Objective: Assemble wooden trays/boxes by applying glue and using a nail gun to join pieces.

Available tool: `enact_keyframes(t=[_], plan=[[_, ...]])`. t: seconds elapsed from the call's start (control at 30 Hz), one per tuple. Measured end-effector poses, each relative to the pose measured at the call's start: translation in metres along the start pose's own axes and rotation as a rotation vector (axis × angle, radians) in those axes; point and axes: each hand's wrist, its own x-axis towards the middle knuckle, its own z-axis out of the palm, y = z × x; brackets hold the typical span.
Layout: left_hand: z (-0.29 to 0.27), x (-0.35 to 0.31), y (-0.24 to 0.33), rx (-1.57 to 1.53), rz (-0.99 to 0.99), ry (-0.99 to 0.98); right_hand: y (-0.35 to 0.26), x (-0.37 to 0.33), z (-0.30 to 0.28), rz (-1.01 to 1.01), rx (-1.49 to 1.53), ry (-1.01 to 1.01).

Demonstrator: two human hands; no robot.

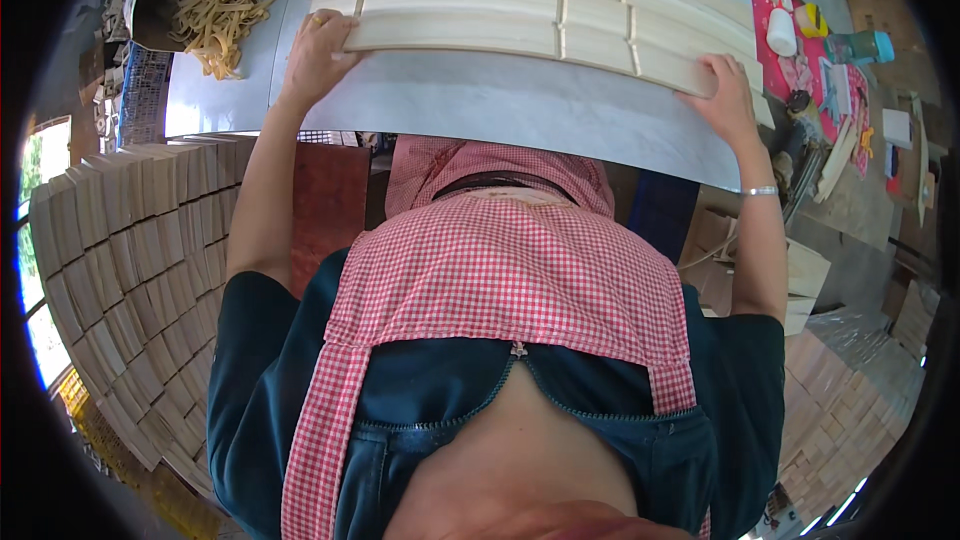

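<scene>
Several long pale wooden slats (pixel 460 22) lie side by side across the grey table, with narrow crosswise bands or notches along them; which of the two I cannot tell. My left hand (pixel 320 55) is closed on the near slat towards its left end, thumb along the front edge. At the right end of the same slat, my right hand (pixel 728 92) grips with fingers over the top and thumb at the near edge. The undersides of the slats are hidden.
A bin of tan rubber bands (pixel 235 0) stands at the table's (pixel 480 100) far left. Stacked wooden blocks (pixel 130 270) rise on my left, with more piles (pixel 840 380) at right. On a red mat (pixel 765 0) sit a white bottle (pixel 781 32) and a teal-lidded jar (pixel 860 47).
</scene>
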Motion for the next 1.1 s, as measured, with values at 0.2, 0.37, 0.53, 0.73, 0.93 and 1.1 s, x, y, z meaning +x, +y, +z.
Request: enact_keyframes(t=[0.2,0.37,0.53,0.73,0.93,1.1], plan=[[-0.013,-0.023,0.013,-0.176,0.003,-0.033,-0.033,-0.020,-0.015,-0.041,0.044,-0.027],[-0.020,-0.077,0.051,-0.194,0.020,0.012,-0.053,-0.079,-0.006,-0.019,0.115,-0.015],[-0.002,-0.084,0.029,-0.221,-0.104,-0.026,-0.043,-0.075,0.002,-0.066,0.051,0.088],[0.013,-0.065,0.017,-0.086,-0.158,0.055,-0.017,-0.063,0.016,0.059,-0.008,0.314],[0.020,-0.065,-0.017,0.021,-0.333,0.095,0.061,-0.091,0.027,0.400,-0.102,0.552],[0.017,-0.058,-0.027,-0.055,-0.378,0.025,0.064,-0.091,0.032,0.532,-0.035,0.568]])
